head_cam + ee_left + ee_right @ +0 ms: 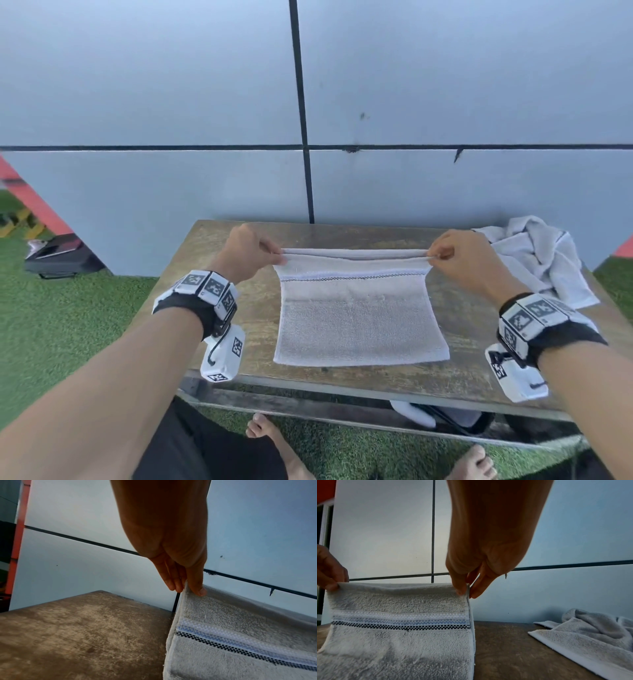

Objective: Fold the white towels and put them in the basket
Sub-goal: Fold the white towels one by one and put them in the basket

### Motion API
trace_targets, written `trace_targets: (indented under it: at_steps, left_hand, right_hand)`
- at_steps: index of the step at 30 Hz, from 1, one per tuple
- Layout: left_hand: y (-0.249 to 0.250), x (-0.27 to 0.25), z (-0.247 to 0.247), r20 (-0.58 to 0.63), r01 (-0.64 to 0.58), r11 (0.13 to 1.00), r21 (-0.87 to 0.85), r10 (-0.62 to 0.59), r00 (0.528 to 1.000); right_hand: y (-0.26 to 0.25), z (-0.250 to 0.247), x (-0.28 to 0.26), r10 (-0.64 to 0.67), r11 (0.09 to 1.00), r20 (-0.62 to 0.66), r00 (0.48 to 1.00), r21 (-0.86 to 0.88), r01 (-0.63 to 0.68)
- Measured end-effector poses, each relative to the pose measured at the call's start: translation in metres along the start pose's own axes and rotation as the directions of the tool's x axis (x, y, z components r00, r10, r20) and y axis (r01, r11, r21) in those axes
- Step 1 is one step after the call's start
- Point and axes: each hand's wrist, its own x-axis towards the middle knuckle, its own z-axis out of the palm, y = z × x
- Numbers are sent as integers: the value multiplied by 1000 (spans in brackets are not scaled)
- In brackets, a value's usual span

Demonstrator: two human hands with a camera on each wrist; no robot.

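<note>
A white towel (359, 308) with a blue and black checked stripe (399, 623) hangs over the wooden table (222, 260), its lower part lying flat. My left hand (253, 253) pinches its upper left corner (190, 592) between thumb and fingers. My right hand (455, 255) pinches the upper right corner (464, 591) the same way. The top edge is stretched taut between both hands, raised a little above the table. A second white towel (537, 260) lies crumpled at the table's far right corner (590, 635). No basket shows clearly.
A grey panelled wall (205, 102) stands right behind the table. Green artificial turf (68, 325) surrounds it. A dark case (58, 257) lies on the turf at the left. Under the table a white and black object (438, 416) sits, and my bare feet (270, 442) show below.
</note>
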Motion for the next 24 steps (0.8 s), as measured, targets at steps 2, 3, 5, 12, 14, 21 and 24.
trace_targets:
  at_steps: [2,3,5,12,14,21,24]
  left_hand:
    - [8,-10,-6,-12,-9,1000,-8,9,1000]
    - [13,-15,-10,-15,-7,1000,-2,7,1000]
    - [23,-25,-19,-18,-13,1000,28,13,1000]
    - [43,-48,-33,-17,-56,997,56,57,998]
    - [44,-51,-35,-16,-77,995,65,79,997]
    - [47,-32,-56,-53,-205,977,51,208,977]
    - [64,-16,-70,-65,-244,955,171,257,964]
  right_hand:
    - [-5,-8,-6,-16,1000,-26,1000,24,17]
    - [-7,-12,-9,-22,999,-38,999,40,24]
    - [-12,-20,-14,-26,999,-58,998,44,28]
    - [-28,-39,-27,41,999,-70,997,14,-40]
    - [-33,-43,-31,63,998,-67,996,5,-62]
    - [-52,-70,-15,15,999,-88,996,-29,-18]
    - [-67,-92,8,-22,987,-80,997,-159,9]
